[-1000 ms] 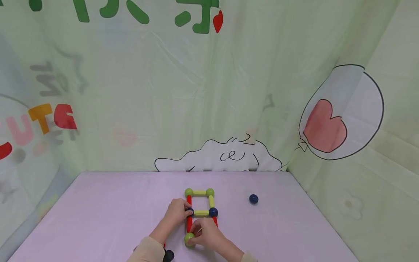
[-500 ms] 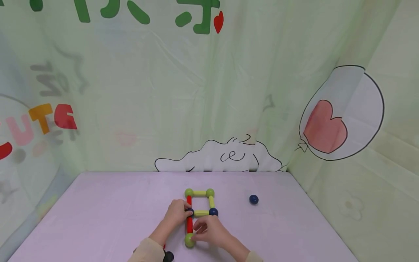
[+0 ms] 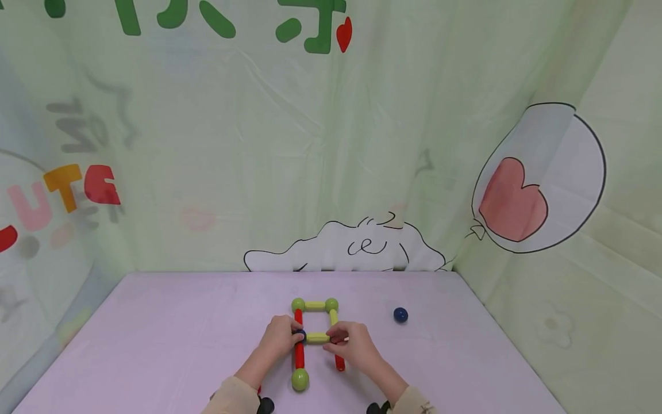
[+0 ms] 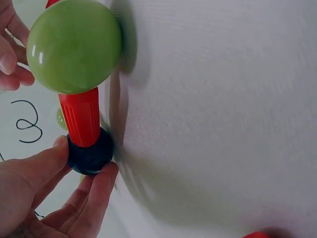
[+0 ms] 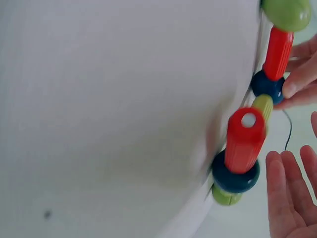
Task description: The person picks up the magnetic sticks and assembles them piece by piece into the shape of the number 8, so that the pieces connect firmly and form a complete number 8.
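A ladder-like frame of rods and balls lies on the table. My left hand [image 3: 279, 337] pinches the dark blue ball [image 4: 91, 156] on its left side between thumb and fingers. From that ball a red rod [image 3: 299, 355] runs nearer to a green ball [image 3: 300, 379]. A yellow rod [image 3: 317, 338] crosses to the right-hand dark blue ball [image 5: 237, 179], which my right hand [image 3: 355, 345] hides in the head view. Beside that ball the right fingers are spread, holding nothing. Another red rod [image 5: 241, 141] sticks out nearer from it, its end bare.
Two green balls joined by a yellow rod [image 3: 315, 306] form the frame's far end. A loose dark blue ball [image 3: 400, 314] lies to the right on the pale table [image 3: 196, 322]. A red piece [image 3: 260, 389] shows partly beside the left sleeve. A printed curtain [image 3: 207, 172] stands behind.
My right hand has let go of the near green ball and moved away and to the right, to the right-hand dark blue ball. The left hand has kept its place.
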### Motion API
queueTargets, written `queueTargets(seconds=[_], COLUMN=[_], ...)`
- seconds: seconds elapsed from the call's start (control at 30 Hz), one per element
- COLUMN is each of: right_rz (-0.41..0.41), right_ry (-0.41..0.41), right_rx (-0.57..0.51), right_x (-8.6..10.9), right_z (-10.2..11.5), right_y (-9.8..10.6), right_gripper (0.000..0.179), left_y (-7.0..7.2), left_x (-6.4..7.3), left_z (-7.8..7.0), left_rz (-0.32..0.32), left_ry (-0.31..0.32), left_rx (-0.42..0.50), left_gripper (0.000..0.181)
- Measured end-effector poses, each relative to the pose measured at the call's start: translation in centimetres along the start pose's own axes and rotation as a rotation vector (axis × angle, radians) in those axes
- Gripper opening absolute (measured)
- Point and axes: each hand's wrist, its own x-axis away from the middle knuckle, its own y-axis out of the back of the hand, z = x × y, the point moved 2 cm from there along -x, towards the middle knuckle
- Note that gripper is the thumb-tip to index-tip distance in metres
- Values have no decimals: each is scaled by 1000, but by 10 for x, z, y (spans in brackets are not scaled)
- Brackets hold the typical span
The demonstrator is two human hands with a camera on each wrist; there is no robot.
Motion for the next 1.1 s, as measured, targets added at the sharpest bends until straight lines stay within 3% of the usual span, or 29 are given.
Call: queueTargets(seconds=[0.37,0.57,1.1], right_rz=[-63,-75,-26], right_ry=[-58,-126,-213], right_rx=[99,99,115], right_x=[-12,-15,-23], right_z=[-14,-21,-24], right_y=[9,9,10], right_gripper=[24,26,20], left_y=[1,1,0], left_x=[1,3,2], left_z=[-1,-1,0], left_rz=[-10,-3,14], left_ry=[-7,-1,-20], left_rx=[0,16,-31], left_gripper=[21,21,22])
